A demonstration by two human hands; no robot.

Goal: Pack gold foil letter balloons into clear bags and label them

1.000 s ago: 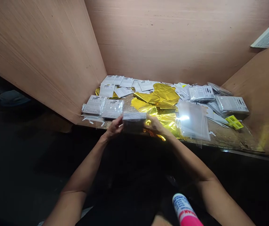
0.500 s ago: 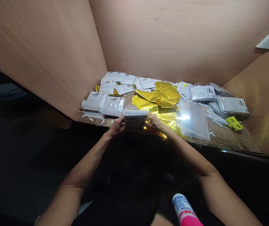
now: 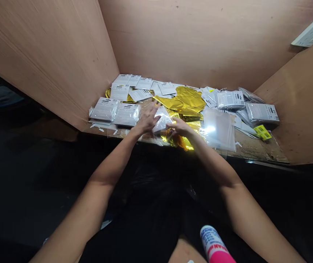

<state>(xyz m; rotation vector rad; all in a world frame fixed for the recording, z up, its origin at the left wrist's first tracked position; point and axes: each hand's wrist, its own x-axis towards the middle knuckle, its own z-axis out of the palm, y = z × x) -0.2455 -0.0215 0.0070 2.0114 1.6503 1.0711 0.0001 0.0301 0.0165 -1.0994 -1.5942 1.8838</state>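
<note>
The left hand [image 3: 147, 122] spreads its fingers open beside a thin, clear plastic bag [image 3: 162, 119], and the right hand [image 3: 180, 126] pinches its edge. Crumpled gold foil [image 3: 178, 103] gleams beyond.

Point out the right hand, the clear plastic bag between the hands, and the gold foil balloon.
right hand [image 3: 180, 126], head view, back of the hand
clear plastic bag [image 3: 162, 119], head view, middle of the bag
gold foil balloon [image 3: 189, 98], head view, crumpled middle

From here I see a clear plastic packet [image 3: 162, 119] at center, gold foil [image 3: 182, 104] at twelve o'clock, white packets with black barcodes [image 3: 262, 112] toward two, yellow labels [image 3: 262, 132] near three, and a white canister with blue lettering and a pink base [image 3: 213, 244] at six.
</note>
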